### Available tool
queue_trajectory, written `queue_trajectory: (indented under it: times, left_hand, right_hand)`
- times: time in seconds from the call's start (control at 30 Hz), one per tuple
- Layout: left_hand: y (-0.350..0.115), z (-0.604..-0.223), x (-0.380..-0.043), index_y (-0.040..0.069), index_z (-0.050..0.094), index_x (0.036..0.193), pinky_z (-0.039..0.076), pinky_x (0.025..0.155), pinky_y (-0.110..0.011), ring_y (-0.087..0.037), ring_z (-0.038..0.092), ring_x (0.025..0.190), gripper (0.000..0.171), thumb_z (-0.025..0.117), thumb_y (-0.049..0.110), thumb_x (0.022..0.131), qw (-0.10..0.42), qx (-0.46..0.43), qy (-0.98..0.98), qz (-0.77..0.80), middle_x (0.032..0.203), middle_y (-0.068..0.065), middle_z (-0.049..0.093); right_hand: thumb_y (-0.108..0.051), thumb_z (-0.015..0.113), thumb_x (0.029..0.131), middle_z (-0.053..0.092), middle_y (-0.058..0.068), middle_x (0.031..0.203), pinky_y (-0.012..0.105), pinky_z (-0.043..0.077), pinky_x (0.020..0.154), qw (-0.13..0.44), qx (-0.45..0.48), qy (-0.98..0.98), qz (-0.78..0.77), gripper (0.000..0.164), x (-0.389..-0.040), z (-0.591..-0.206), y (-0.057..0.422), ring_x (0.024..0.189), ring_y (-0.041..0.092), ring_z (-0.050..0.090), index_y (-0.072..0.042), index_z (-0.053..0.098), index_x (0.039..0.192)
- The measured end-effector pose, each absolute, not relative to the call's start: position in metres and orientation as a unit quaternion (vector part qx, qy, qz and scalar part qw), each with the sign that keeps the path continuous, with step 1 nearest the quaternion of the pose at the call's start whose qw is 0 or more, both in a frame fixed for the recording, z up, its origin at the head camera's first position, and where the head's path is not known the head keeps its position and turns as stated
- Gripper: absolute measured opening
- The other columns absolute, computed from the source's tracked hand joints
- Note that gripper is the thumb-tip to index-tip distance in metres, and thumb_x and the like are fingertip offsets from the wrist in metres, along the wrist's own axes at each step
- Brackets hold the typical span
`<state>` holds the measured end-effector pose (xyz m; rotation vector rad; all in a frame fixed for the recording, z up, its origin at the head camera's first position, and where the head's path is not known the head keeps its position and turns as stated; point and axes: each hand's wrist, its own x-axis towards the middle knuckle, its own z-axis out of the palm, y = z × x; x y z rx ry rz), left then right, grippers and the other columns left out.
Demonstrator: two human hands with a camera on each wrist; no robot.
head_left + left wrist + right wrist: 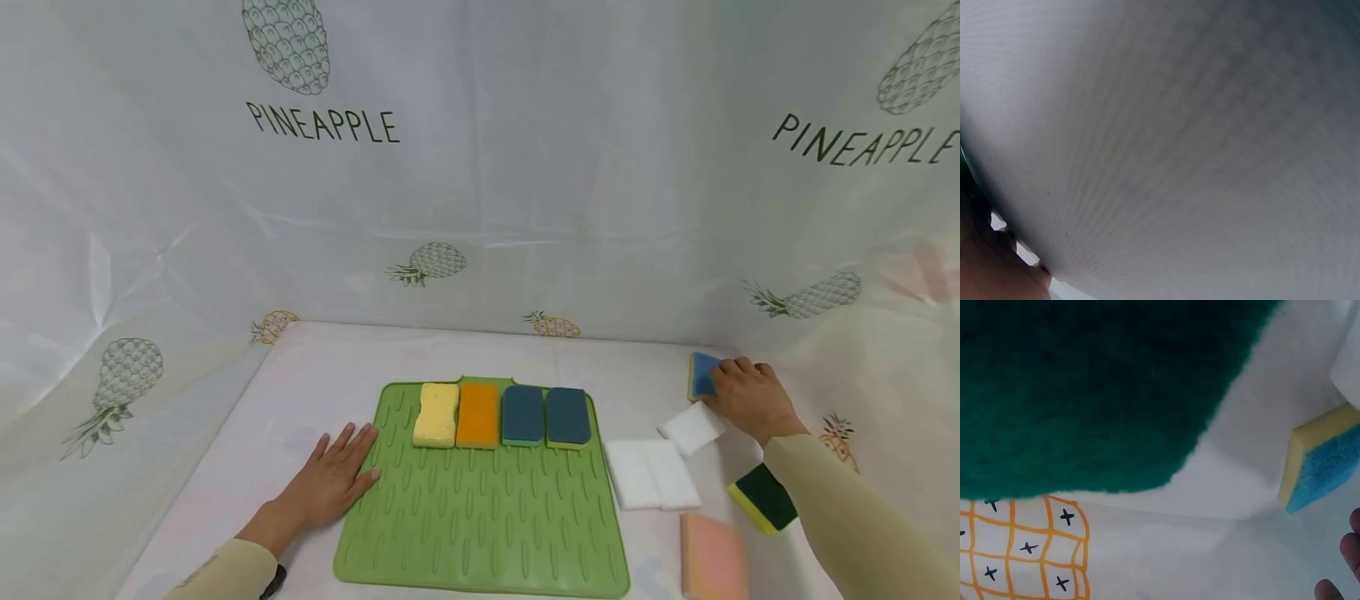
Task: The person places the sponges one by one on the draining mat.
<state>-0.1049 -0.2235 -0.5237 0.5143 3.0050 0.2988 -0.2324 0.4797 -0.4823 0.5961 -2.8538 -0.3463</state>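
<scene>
A green ribbed mat [480,517] lies on the white cloth-covered table. Along its far edge stand a yellow sponge [436,414], an orange sponge [477,414] and two dark blue sponges [522,414] [567,416] in a row. My left hand [330,479] rests flat at the mat's left edge, fingers straight, holding nothing. At the far right my right hand [746,396] curls its fingers over a blue-and-yellow sponge [702,375] lying on the table. The right wrist view shows that sponge [1322,465] with my fingertips [1350,544] just beside it.
Right of the mat lie two white sponges [651,473] [692,427], a green-and-yellow sponge [761,497] [1085,387] under my right forearm, and a pink one [712,557]. Pineapple-printed cloth walls [480,208] enclose the back and sides. The left wrist view shows only white cloth [1179,144].
</scene>
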Motion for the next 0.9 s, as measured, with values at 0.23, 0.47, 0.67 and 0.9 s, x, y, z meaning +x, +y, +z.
queue_trajectory:
  times: [0.23,0.47,0.67,0.9]
  left_hand:
    - [-0.224,-0.526,-0.106,0.007,0.031,0.167,0.018,0.127,-0.067,-0.04,0.025,0.161,0.072,0.046,0.051,0.111,0.042,0.165,0.981,0.092,0.172,-0.011,0.034]
    - [-0.224,-0.525,-0.106,0.007,0.031,0.167,0.018,0.127,-0.067,-0.04,0.025,0.161,0.072,0.046,0.051,0.111,0.043,0.164,0.981,0.092,0.171,-0.011,0.034]
    - [-0.224,-0.524,-0.105,0.007,0.031,0.167,0.018,0.127,-0.068,-0.04,0.025,0.161,0.072,0.047,0.05,0.111,0.043,0.163,0.981,0.096,0.171,-0.011,0.034]
    - [-0.224,-0.525,-0.106,0.007,0.031,0.167,0.018,0.127,-0.068,-0.04,0.025,0.161,0.072,0.048,0.049,0.111,0.041,0.165,0.981,0.098,0.171,-0.011,0.034]
  right_hand:
    - [-0.028,0.08,0.093,0.064,0.029,0.123,0.071,0.046,0.092,0.089,0.18,-0.974,-0.106,0.048,-0.228,-0.48,0.492,0.116,0.051,0.056,0.007,0.064,0.121]
    - [-0.036,0.091,0.08,0.055,0.035,0.134,0.076,0.043,0.094,0.105,0.143,-0.98,-0.093,0.08,-0.229,-0.483,0.499,0.122,0.058,0.049,0.01,0.052,0.133]
    - [-0.041,0.097,0.072,0.044,0.038,0.144,0.083,0.033,0.101,0.107,0.111,-0.986,-0.063,0.11,-0.231,-0.481,0.499,0.129,0.06,0.042,0.012,0.036,0.147]
    - [-0.043,0.097,0.072,0.048,0.04,0.141,0.082,0.036,0.099,0.097,0.108,-0.988,-0.06,0.112,-0.229,-0.48,0.499,0.127,0.061,0.046,0.015,0.035,0.145]
